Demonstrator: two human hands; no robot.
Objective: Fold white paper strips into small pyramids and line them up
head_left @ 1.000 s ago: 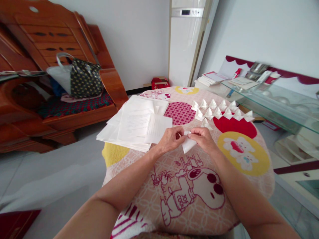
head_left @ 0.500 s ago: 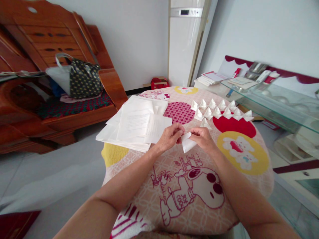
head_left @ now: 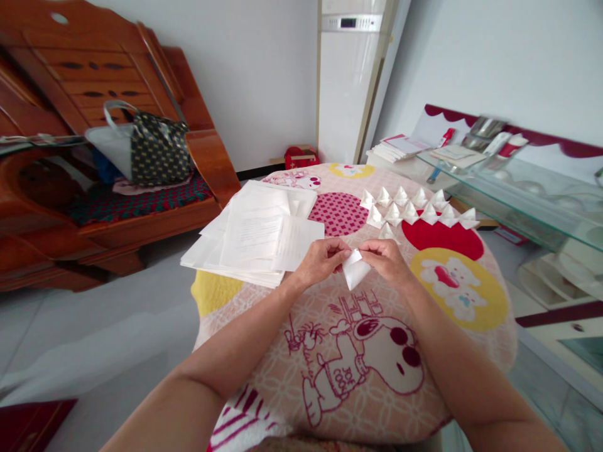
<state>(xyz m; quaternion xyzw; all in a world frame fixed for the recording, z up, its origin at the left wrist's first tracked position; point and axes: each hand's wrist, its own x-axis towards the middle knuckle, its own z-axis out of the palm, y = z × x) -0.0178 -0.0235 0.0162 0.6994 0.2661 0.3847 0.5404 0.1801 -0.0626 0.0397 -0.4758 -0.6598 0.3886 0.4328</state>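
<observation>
Left hand (head_left: pixel 324 258), fingertips raised half a second earlier, now pinches the folded paper (head_left: pixel 356 274) opposite the right hand (head_left: pixel 385 256); both grips closed at its top edge, over the surface (head_left: pixel 264 358). Judged: two-handed folding resumed.

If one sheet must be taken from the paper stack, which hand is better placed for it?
Probably the left hand: it is nearer to the paper stack, while the right hand is on the far side of the folded paper.
</observation>
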